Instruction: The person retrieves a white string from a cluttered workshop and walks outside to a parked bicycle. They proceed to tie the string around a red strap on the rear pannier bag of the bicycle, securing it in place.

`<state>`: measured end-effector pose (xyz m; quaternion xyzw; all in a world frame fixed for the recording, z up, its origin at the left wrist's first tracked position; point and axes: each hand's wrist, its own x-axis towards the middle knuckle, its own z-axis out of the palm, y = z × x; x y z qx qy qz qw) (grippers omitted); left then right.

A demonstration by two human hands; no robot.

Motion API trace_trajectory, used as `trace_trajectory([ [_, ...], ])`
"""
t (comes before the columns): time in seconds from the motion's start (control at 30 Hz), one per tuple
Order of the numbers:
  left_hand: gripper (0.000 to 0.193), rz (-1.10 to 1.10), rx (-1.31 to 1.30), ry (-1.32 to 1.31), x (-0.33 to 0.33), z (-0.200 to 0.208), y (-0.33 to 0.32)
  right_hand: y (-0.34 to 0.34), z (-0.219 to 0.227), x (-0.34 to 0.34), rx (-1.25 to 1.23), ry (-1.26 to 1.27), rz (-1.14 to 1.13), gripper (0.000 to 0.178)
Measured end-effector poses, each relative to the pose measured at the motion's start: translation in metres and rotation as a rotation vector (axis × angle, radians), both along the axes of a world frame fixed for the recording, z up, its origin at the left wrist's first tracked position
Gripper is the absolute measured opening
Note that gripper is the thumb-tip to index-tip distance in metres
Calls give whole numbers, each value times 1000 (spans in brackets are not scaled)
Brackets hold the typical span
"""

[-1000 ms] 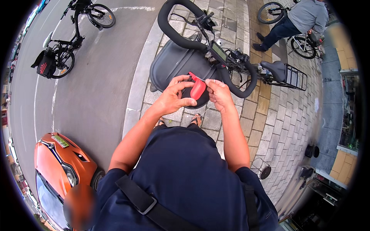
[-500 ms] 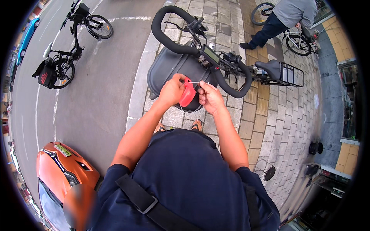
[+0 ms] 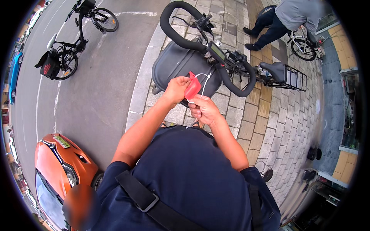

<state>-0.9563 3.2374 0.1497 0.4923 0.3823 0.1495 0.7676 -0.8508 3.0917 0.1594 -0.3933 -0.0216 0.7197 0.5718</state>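
A red, rounded, soft-looking case (image 3: 192, 87) with a pointed top is pinched in my left hand (image 3: 177, 90), whose fingers close on its left edge. From its top a thin white cord (image 3: 208, 76) arcs to the right, shows a small knot, and runs down toward my right hand. Just below the case, my right hand (image 3: 206, 110) is closed, thumb and forefinger pinching the cord near the case's lower end; the exact grip is partly hidden. Both hands are over a dark grey lidded box (image 3: 173, 61) in front of a bicycle with curved black handlebars (image 3: 178, 40).
The bicycle's saddle (image 3: 273, 68) and rear rack (image 3: 295, 78) extend right over the paving. A person in grey (image 3: 298, 15) stands by a white bicycle (image 3: 303, 48). Leftward on the road are a black bicycle (image 3: 69, 54) and an orange car (image 3: 67, 158).
My right hand has moved down from beside the case's top to its lower end. The white cord now loops above and right of the case. The surrounding view has shifted slightly.
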Motion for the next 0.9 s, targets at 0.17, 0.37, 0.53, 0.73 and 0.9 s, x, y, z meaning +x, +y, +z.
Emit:
trace_trajectory([
  [0.17,20,-1,54,81,-7,2,0,9,3,-11,-24,67,-33,15],
  [0.37,22,-48,42,7,-12,2,-5,10,-7,-10,6,108,28,11],
  [0.53,98,-192,-356,-106,-44,24,15,24,19,-7,68,-129,-106,10],
  [0.73,121,-347,-438,-183,-65,41,25,41,18,-6,9,-418,-224,16],
  [0.9,120,-338,-383,-177,-61,48,19,48,11,-14,-17,-465,-256,15],
])
